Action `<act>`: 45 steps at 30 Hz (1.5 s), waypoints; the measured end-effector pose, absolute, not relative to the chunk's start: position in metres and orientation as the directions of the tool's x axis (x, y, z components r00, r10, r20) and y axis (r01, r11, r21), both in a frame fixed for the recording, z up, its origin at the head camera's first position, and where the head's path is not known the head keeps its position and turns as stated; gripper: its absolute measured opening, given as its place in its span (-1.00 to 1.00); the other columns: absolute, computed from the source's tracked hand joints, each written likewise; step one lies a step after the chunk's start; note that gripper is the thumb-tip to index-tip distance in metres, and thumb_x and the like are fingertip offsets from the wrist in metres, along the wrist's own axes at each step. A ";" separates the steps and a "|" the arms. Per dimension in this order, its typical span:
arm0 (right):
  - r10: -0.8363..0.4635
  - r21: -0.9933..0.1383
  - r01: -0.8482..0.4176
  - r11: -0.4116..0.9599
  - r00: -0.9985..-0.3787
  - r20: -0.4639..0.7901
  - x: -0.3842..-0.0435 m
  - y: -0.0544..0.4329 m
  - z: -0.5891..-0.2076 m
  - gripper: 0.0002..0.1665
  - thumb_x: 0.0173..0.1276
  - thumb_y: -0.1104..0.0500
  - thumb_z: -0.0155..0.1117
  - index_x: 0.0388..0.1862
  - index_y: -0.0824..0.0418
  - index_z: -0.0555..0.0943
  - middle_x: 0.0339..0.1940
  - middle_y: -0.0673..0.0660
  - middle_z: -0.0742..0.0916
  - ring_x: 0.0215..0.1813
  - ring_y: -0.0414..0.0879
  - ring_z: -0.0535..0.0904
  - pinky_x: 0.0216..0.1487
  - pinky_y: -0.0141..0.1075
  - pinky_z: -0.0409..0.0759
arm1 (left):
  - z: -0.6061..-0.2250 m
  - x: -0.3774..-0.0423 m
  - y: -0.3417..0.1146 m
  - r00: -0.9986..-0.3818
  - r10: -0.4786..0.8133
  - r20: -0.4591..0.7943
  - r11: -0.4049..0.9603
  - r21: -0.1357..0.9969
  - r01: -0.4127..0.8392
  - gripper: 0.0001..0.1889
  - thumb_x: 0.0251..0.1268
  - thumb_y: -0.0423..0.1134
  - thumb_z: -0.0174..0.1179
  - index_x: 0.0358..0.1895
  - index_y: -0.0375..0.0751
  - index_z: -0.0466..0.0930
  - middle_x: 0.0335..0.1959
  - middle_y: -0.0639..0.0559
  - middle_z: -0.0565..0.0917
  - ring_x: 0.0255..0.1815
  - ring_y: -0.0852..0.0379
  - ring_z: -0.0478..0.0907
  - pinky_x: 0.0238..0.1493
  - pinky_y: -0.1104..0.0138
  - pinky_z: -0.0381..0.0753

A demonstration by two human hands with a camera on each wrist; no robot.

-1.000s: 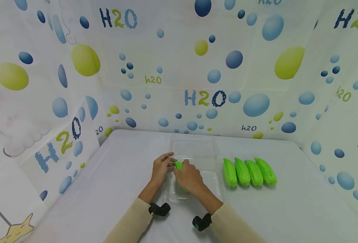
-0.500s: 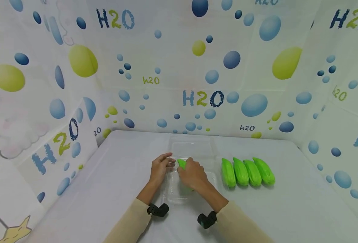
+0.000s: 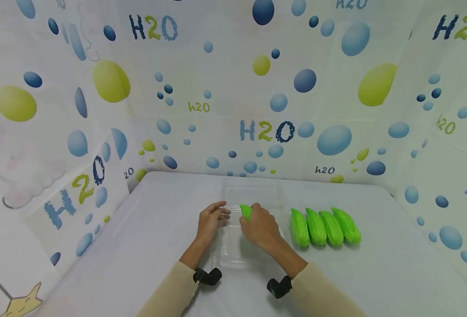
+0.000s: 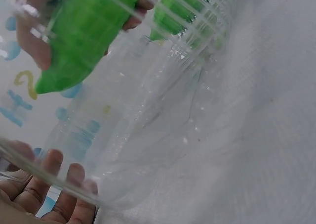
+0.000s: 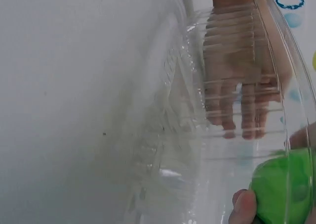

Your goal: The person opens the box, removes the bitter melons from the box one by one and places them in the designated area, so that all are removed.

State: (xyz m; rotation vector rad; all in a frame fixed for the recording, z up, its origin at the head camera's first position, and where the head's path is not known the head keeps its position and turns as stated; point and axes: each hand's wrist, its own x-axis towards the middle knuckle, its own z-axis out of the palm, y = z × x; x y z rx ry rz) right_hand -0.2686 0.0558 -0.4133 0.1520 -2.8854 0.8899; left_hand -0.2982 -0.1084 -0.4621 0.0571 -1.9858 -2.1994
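My right hand (image 3: 260, 225) grips a bright green, gourd-like toy vegetable (image 3: 246, 212) over a clear plastic clamshell box (image 3: 233, 248). Its pointed tip sticks out ahead of the fingers; in the left wrist view the whole tapered vegetable (image 4: 91, 36) shows past the clear wall. My left hand (image 3: 211, 220) stands at the box's left side, fingers loosely bent and holding nothing. In the right wrist view, that left hand (image 5: 242, 75) appears through the ribbed clear wall. The box's lid (image 3: 253, 191) lies folded back, away from me.
Several matching green vegetables (image 3: 324, 226) lie in a row right of the box. A white cloth (image 3: 154, 229) covers the table, and a patterned curtain (image 3: 217, 79) rises behind and at the sides. Each wrist wears a black camera (image 3: 279, 287).
My right hand has moved to the right and slightly up with the green vegetable, from the box's left part toward its middle. My left hand has stayed almost in place.
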 end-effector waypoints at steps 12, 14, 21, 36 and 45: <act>-0.106 -0.518 -0.175 0.837 -0.981 0.160 -0.270 0.067 -0.411 -0.51 0.42 -0.02 0.18 0.08 0.36 0.50 -0.42 0.11 0.55 -0.45 0.00 0.48 -0.49 -0.20 0.42 | -0.439 -0.278 -0.108 -0.991 -0.110 0.079 -0.089 0.992 0.089 -0.58 0.35 -0.51 -0.10 0.21 -0.56 0.52 -0.07 -0.49 0.68 -0.02 -0.34 0.68 0.00 -0.02 0.70; -0.108 -0.514 -0.176 0.839 -0.981 0.159 -0.270 0.069 -0.411 -0.51 0.41 -0.02 0.18 0.08 0.36 0.50 -0.42 0.11 0.55 -0.45 0.01 0.48 -0.49 -0.20 0.41 | -0.435 -0.274 -0.107 -0.991 -0.111 0.080 -0.092 0.992 0.090 -0.58 0.33 -0.51 -0.10 0.21 -0.57 0.52 -0.07 -0.50 0.68 -0.03 -0.33 0.68 -0.01 0.00 0.71; -0.102 -0.503 -0.171 0.847 -0.981 0.162 -0.271 0.074 -0.410 -0.47 0.42 -0.01 0.18 0.15 0.38 0.48 -0.39 0.12 0.56 -0.43 -0.01 0.48 -0.45 -0.22 0.46 | -0.433 -0.272 -0.107 -0.989 -0.116 0.089 -0.076 0.992 0.098 -0.60 0.39 -0.49 -0.09 0.20 -0.56 0.53 -0.05 -0.52 0.67 -0.03 -0.36 0.67 0.02 -0.05 0.69; -0.110 -0.494 -0.193 0.848 -0.975 0.193 -0.274 0.085 -0.403 -0.50 0.41 0.02 0.14 0.10 0.41 0.49 -0.45 0.13 0.52 -0.47 0.01 0.45 -0.50 -0.23 0.41 | -0.452 -0.289 -0.111 -0.989 -0.114 0.093 -0.071 0.992 0.102 -0.59 0.42 -0.48 -0.11 0.24 -0.55 0.50 -0.07 -0.46 0.69 -0.09 -0.25 0.70 -0.06 0.05 0.73; -0.107 -0.509 -0.204 0.836 -0.971 0.215 -0.278 0.091 -0.402 -0.56 0.40 0.03 0.12 0.02 0.38 0.49 -0.47 0.13 0.51 -0.49 0.01 0.44 -0.50 -0.24 0.38 | -0.448 -0.287 -0.111 -0.990 -0.111 0.090 -0.073 0.993 0.098 -0.59 0.41 -0.49 -0.11 0.24 -0.55 0.50 -0.05 -0.47 0.68 -0.07 -0.26 0.70 -0.06 0.06 0.73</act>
